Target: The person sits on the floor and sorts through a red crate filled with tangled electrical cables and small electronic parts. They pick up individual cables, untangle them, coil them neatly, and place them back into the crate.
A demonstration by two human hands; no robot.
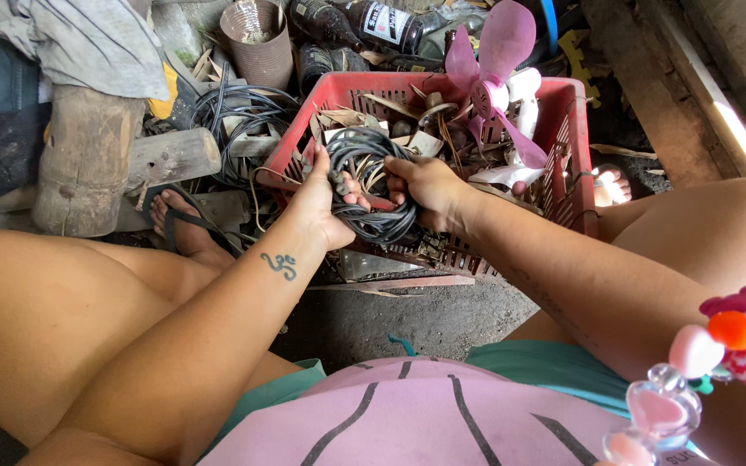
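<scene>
Cluttered dirt floor, red slatted plastic crate (576, 112), left hand (321, 203) and right hand (425, 185) both gripping coiled black cable (373, 220) (rubbery loops)

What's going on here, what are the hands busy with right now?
A seated person holds a coil of black cable in both hands over the near edge of a red plastic crate. The left hand grips the coil's left side, the right hand its right. The crate holds scrap and a pink fan blade. More black cable lies beside the crate.
</scene>
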